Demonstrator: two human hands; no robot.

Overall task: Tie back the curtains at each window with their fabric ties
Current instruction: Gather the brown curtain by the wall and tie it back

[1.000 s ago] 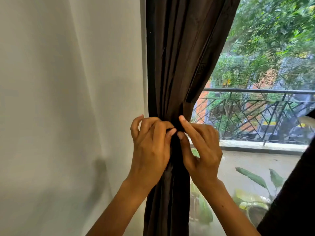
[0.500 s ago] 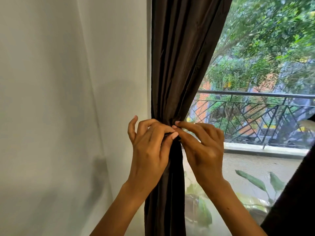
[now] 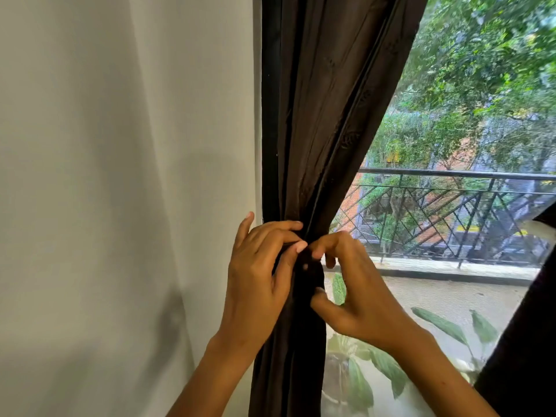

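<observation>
Pinching the gathered dark brown pleated fabric curtain beside the window edge, the left hand and right hand curl fingers around its bunched, matte folds.

The tie is disappearing behind the left hand and right hand where they are pinching the curtain, so its knot is not showing. The curtain is running off the top and bottom edges, and both forearms are leaving at the bottom. A second dark cloth is getting cut off at the right edge.
</observation>
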